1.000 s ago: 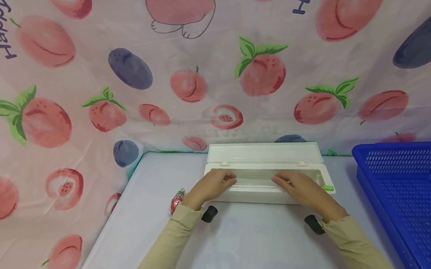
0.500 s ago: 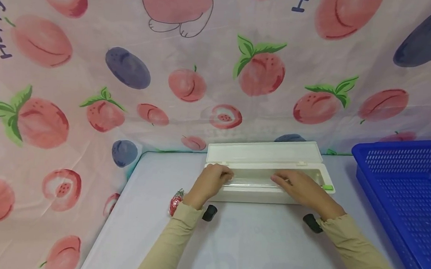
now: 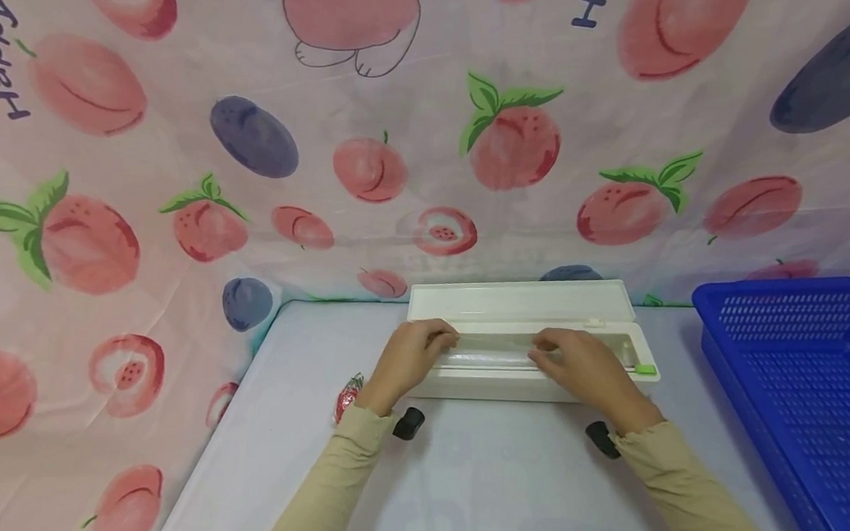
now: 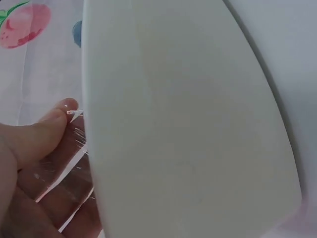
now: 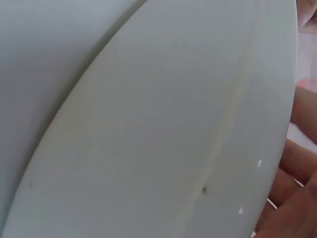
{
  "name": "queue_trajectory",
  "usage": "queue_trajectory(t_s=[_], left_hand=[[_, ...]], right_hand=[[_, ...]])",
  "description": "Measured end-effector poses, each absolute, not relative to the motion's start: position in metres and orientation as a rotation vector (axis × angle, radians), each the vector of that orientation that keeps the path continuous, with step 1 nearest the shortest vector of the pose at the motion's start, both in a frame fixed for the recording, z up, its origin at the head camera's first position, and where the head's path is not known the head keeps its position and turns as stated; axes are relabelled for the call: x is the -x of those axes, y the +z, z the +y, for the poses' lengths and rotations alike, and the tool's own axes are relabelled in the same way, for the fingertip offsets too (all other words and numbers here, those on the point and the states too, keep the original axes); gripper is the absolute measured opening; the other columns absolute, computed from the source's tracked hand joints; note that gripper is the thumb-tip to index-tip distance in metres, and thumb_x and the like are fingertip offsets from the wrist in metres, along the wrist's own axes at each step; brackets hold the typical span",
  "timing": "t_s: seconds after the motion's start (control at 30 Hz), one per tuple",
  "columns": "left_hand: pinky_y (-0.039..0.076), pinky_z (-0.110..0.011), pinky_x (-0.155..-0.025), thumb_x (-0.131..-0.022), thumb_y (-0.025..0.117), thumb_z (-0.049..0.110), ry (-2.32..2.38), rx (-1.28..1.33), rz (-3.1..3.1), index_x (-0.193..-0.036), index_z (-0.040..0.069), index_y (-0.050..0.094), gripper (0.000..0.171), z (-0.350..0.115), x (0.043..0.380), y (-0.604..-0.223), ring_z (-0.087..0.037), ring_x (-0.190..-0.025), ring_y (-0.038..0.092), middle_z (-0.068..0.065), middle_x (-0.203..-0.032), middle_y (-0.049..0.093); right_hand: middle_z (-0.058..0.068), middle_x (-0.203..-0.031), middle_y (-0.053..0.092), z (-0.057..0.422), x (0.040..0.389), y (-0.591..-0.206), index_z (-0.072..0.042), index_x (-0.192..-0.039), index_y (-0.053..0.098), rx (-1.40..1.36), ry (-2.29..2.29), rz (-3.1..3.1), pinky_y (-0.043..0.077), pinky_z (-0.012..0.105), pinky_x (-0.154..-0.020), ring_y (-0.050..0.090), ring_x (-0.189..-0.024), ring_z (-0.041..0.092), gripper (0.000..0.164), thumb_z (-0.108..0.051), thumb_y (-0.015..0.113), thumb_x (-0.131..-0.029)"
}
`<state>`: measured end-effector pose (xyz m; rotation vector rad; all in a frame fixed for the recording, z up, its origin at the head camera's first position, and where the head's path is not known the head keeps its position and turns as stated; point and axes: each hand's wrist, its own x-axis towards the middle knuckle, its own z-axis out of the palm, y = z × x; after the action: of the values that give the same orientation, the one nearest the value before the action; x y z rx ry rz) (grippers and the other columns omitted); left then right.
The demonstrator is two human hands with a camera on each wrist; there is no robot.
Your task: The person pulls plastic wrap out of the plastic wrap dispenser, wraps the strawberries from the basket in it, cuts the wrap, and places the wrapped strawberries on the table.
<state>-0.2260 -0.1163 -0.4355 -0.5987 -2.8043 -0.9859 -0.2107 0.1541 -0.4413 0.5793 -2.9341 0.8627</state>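
Note:
A long white cling film dispenser (image 3: 505, 389) stands at the back of the table, its lid (image 3: 515, 301) raised. Clear cling film (image 3: 491, 346) stretches across its opening. At the opening's left end my left hand (image 3: 407, 359) pinches the film. In the left wrist view, the film (image 4: 77, 134) wrinkles between thumb and index finger and over the other fingers. My right hand (image 3: 583, 374) is over the opening's right part, thumb and index tips slightly apart. The dispenser hides much of that hand (image 5: 297, 198) in the right wrist view, so its hold on the film is unclear.
A blue plastic basket (image 3: 727, 385) stands on the right. A small red shiny wrapped item (image 3: 348, 396) lies beside my left wrist. A green slider (image 3: 645, 369) sits at the dispenser's right end. A fruit-printed cloth (image 3: 406, 116) hangs behind the table.
My right hand has shifted slightly left and its thumb and index tips have parted a little. My left hand has moved slightly up and left. The dispenser has stayed in place.

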Motion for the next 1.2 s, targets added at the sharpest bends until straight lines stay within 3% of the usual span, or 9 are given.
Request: queue_trajectory(t_s=[0.17,0.43,0.7,0.9,1.2], left_hand=[[0.055,-0.031,-0.078,-0.099,0.062,0.019,-1.088,0.554,-2.764,-0.099,0.011,0.075,0.016,-0.122,0.226,-0.436,-0.011,-0.082,0.067,0.001,-0.087,0.074],[0.057,-0.028,-0.079,-0.1,0.06,0.018,-1.281,0.473,-2.672,-0.103,0.009,0.074,0.017,-0.124,0.224,-0.446,-0.011,-0.083,0.069,0.0,-0.089,0.074],[0.057,-0.026,-0.076,-0.1,0.059,0.013,-1.439,0.454,-2.512,-0.104,0.006,0.074,0.017,-0.123,0.223,-0.454,-0.015,-0.081,0.069,-0.005,-0.088,0.074],[0.057,-0.026,-0.076,-0.1,0.059,0.012,-1.49,0.46,-2.453,-0.104,0.003,0.074,0.018,-0.122,0.221,-0.454,-0.019,-0.081,0.07,-0.007,-0.089,0.074],[0.057,-0.026,-0.076,-0.099,0.061,0.015,-1.439,0.479,-2.493,-0.106,0.007,0.074,0.017,-0.12,0.218,-0.446,-0.016,-0.084,0.071,-0.004,-0.091,0.075]], right_hand=[[0.016,-0.108,0.073,0.158,0.212,-0.443,-0.001,-0.111,0.072,-0.499,0.849,-2.917,0.053,0.052,-0.09,0.067,-0.105,0.036,0.022,-0.014,0.067,-0.094],[0.016,-0.1,0.074,0.177,0.21,-0.446,-0.002,-0.102,0.076,-0.462,0.777,-2.801,0.056,0.051,-0.077,0.07,-0.092,0.035,0.015,-0.009,0.068,-0.09],[0.015,-0.103,0.074,0.191,0.209,-0.442,-0.005,-0.101,0.077,-0.51,0.827,-2.71,0.054,0.053,-0.082,0.068,-0.097,0.034,0.013,-0.009,0.07,-0.09],[0.012,-0.098,0.076,0.194,0.209,-0.438,-0.006,-0.1,0.078,-0.548,0.782,-2.639,0.054,0.051,-0.078,0.07,-0.092,0.032,0.012,-0.007,0.072,-0.089],[0.016,-0.097,0.075,0.203,0.209,-0.421,-0.004,-0.102,0.078,-0.579,0.764,-2.63,0.055,0.053,-0.077,0.071,-0.089,0.035,0.015,-0.007,0.073,-0.088]])
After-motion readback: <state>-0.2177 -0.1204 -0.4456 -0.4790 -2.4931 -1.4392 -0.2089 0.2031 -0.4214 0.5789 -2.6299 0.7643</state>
